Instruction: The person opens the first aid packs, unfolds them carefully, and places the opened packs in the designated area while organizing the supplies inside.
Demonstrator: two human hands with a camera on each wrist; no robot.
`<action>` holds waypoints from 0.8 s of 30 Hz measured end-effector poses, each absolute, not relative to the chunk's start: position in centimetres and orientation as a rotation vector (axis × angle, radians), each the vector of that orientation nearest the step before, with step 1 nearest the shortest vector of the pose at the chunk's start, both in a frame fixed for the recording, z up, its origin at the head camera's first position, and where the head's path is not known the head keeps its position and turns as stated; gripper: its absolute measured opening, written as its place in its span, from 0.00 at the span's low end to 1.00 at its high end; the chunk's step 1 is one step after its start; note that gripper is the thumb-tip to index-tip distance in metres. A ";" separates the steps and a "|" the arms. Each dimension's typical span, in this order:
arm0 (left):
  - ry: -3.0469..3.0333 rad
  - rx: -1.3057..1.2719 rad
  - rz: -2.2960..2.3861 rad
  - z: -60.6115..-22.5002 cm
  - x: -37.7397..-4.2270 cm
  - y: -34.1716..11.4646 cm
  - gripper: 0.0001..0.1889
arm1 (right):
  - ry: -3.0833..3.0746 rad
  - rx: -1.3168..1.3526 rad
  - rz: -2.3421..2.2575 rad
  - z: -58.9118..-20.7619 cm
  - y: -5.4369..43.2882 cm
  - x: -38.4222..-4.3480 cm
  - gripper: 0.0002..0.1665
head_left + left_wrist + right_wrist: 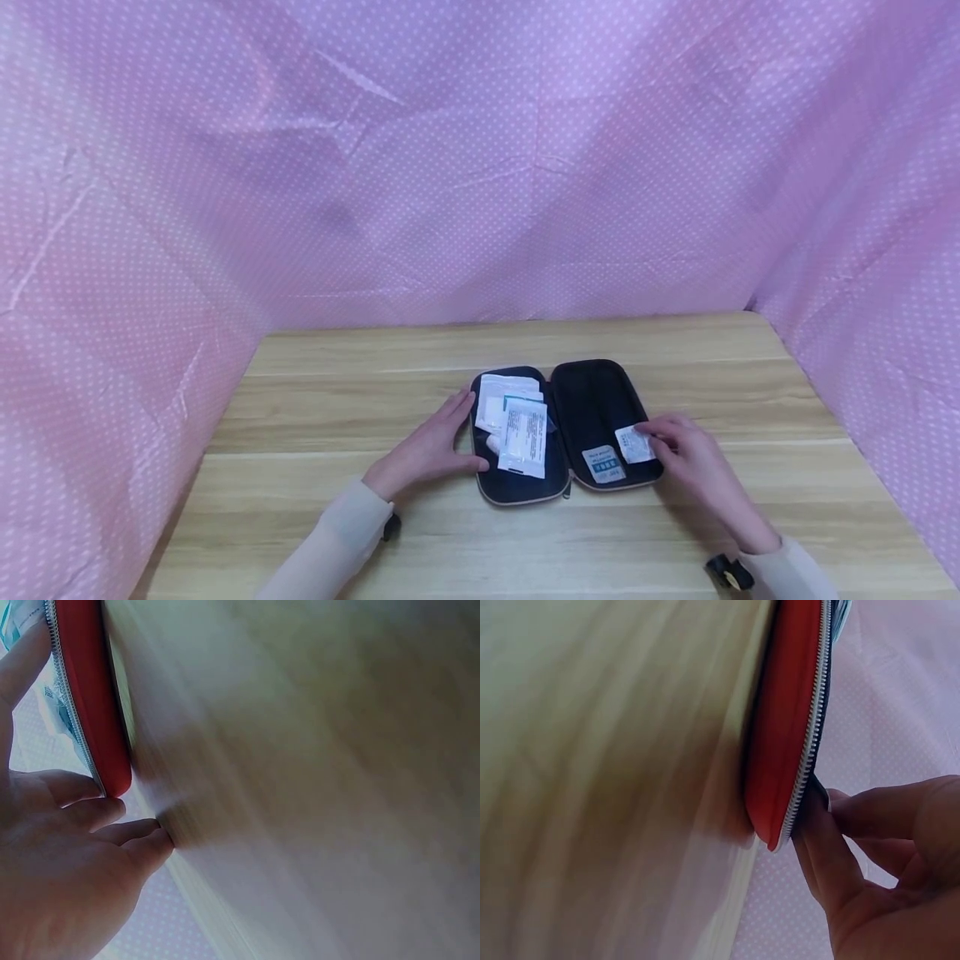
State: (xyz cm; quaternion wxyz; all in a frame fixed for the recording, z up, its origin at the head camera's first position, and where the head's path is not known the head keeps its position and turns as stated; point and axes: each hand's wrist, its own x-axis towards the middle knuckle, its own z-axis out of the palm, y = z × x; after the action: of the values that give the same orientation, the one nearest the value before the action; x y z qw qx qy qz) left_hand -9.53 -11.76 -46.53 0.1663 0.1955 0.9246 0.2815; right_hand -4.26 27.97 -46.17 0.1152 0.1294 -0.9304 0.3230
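An unzipped pouch (558, 492) lies spread open, black inside and red outside, with a zip along its rim. My left hand (438, 446) rests at its left edge, thumb and fingers spread along the rim. Beside that hand, several white packets (523, 437) overlap in the left half. On the right, my right hand (686, 458) reaches over the rim and pinches the corner of a small white packet (632, 447). A black fabric edge (819, 792) shows by these fingers in the right wrist view. A white and blue packet (603, 464) lies at the right half's lower end.
The pouch lies on a wooden table (360, 358) with rounded far corners. Pink dotted cloth (480, 167) hangs behind the table and along both sides. A small black device (729, 573) is strapped at the right wrist.
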 end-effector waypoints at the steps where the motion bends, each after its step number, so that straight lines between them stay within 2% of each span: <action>1: 2.633 0.558 0.802 -46.5 -9.5 -11.8 0.60 | -2.746 0.375 0.951 -46.1 27.9 -4.3 0.16; 24: 2.629 0.567 0.811 -46.5 -9.7 -11.8 0.60 | -2.926 0.314 1.285 -46.0 26.6 -4.6 0.13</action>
State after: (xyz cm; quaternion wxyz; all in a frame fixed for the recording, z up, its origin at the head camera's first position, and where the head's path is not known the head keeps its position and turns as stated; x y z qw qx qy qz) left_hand -9.73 -11.75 -46.54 0.1654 0.1992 0.9229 0.2848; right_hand -4.57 26.57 -46.00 -0.0348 0.0977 -0.9107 0.3999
